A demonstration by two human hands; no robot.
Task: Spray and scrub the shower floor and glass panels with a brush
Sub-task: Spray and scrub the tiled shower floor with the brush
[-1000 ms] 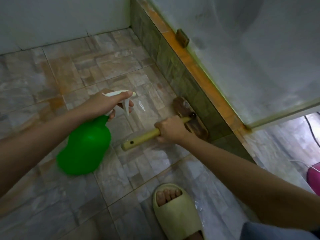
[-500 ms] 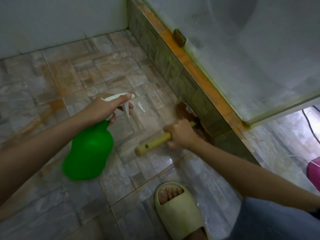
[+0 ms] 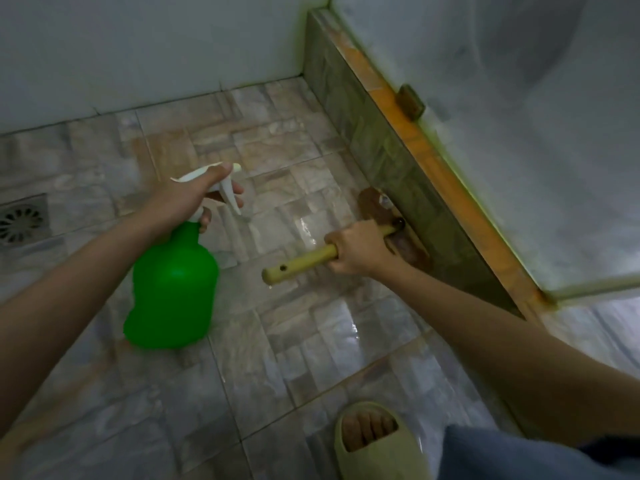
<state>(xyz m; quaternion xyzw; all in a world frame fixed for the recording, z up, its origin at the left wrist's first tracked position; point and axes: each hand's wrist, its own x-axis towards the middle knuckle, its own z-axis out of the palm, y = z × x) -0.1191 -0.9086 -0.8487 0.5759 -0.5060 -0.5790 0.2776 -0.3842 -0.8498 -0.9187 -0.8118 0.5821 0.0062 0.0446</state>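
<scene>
At the near edge a foot in a pale slipper (image 3: 377, 441) stands on the tiled shower floor (image 3: 311, 341), with a blue trouser leg (image 3: 519, 455) just to its right. The tiles between the slipper and the hands shine wet. Further in on the left, the left grip (image 3: 183, 199) is closed round the neck of a green spray bottle (image 3: 173, 289), one finger lying along the top of its white spray head, and the green body hangs below the hand and looks blurred. To the right, the right grip (image 3: 356, 251) is wrapped tight round the yellow wooden handle of the brush (image 3: 301, 263), whose free end points near-left. The brown brush head (image 3: 377, 209) lies low on the floor against the foot of the tiled curb (image 3: 381, 157). Above the curb's orange top stands the cloudy glass panel (image 3: 519, 133), with a small brown bracket (image 3: 410, 100) at its base. A floor drain (image 3: 22, 220) sits at the far left, before the white wall (image 3: 138, 46).
</scene>
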